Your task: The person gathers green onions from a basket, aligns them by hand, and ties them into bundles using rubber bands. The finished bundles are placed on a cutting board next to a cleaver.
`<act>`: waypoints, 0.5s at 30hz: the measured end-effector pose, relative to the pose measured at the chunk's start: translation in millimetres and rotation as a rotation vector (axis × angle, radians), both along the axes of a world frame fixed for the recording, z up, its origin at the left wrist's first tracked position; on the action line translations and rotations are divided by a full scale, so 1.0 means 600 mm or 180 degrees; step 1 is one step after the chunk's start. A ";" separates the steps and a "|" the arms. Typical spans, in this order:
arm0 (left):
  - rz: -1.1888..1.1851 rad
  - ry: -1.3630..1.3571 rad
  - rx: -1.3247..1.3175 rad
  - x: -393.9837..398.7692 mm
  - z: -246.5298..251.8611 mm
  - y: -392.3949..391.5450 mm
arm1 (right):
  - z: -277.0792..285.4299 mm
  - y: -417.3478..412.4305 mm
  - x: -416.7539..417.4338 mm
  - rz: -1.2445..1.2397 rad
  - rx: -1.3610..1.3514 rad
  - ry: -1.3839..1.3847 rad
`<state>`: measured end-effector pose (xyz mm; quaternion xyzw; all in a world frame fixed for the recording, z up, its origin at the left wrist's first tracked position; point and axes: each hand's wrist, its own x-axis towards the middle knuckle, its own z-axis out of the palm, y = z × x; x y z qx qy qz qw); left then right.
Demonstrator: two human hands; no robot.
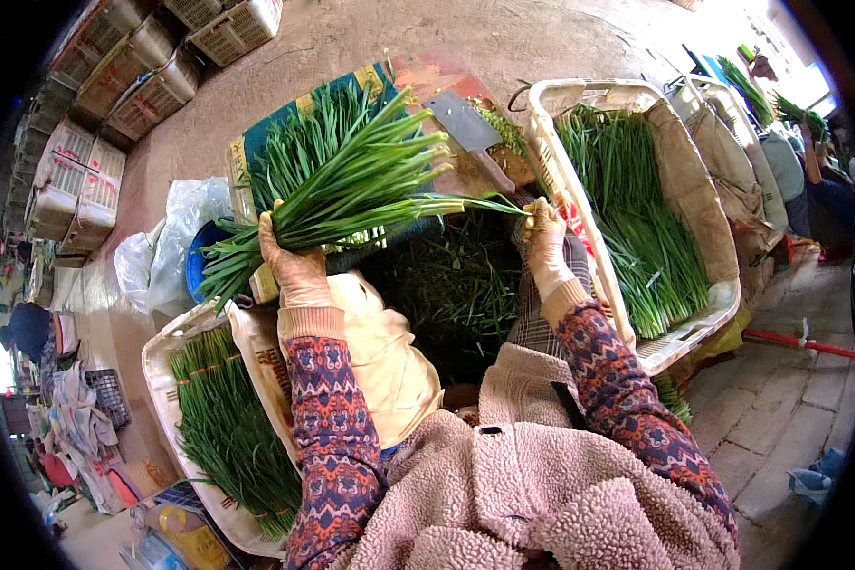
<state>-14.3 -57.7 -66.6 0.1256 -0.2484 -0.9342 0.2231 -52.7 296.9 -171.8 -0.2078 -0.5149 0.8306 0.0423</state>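
Observation:
My left hand [296, 269] grips a thick bundle of garlic chives [360, 171], its pale cut ends pointing up and right. A thin green strand [497, 205] stretches from the bundle's lower ends to my right hand [546, 239], which pinches its tip between thumb and fingers. Behind the bundle, more loose chives [310, 132] lie on a green and yellow printed sheet [256, 139]. Below both hands, dark leaf scraps [449, 285] are heaped between my legs. A cleaver [463, 121] rests flat beyond the bundle, its handle towards my right hand.
Close on my right stands a white plastic crate [573, 178] of chives. Another crate [158, 374] at lower left holds banded bunches [224, 413]. Chopped bits [502, 128] lie beside the cleaver. A blue bucket [201, 260], clear plastic bag [192, 214], stacked crates [142, 85] and another person [830, 189] surround me.

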 end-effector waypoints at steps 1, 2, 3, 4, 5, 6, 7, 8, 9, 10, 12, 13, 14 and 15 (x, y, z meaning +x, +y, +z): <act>0.0031 -0.0009 -0.0011 0.000 0.000 -0.007 | 0.016 0.007 0.006 0.0152 0.0127 0.0030; 0.0065 -0.0018 -0.0023 0.003 -0.002 -0.011 | 0.033 0.014 0.009 0.0474 0.0319 0.0086; 0.0089 -0.0021 -0.0064 0.003 -0.001 -0.012 | 0.045 0.022 0.009 0.0782 0.0507 0.0153; 0.0115 -0.0023 -0.0105 0.004 0.000 -0.014 | 0.045 0.035 0.005 0.1193 0.0620 0.0095; 0.0141 -0.0025 -0.0146 0.006 0.001 -0.015 | 0.041 0.044 0.006 0.1510 0.0533 0.0253; 0.0046 -0.0037 -0.0084 0.006 0.003 -0.012 | 0.041 0.042 0.006 0.1558 0.0569 0.0157; -0.0016 0.0009 -0.0076 0.004 0.006 -0.010 | 0.043 0.041 0.005 0.1620 0.1020 0.0285; -0.0083 0.0055 -0.0068 0.002 0.008 -0.008 | 0.044 0.038 0.004 0.1654 0.1474 0.0414; -0.0129 0.0083 -0.0059 0.004 0.009 -0.007 | 0.088 0.014 0.007 0.1713 0.2338 0.0756; 0.0028 -0.0027 -0.0161 0.006 0.011 -0.002 | 0.152 -0.014 0.013 0.1789 0.2069 0.0857; 0.0017 -0.0034 -0.0225 0.010 0.003 -0.007 | 0.232 -0.064 0.025 0.2042 0.2209 0.1165; 0.0006 -0.0030 -0.0254 0.010 0.001 -0.009 | 0.256 -0.086 0.031 0.2039 0.2525 0.1447; -0.0042 -0.0040 -0.0230 0.003 0.001 0.000 | 0.253 -0.099 0.028 0.2083 0.2664 0.1583; -0.0060 -0.0056 -0.0224 0.002 0.004 0.009 | 0.241 -0.112 0.025 0.2153 0.2778 0.1732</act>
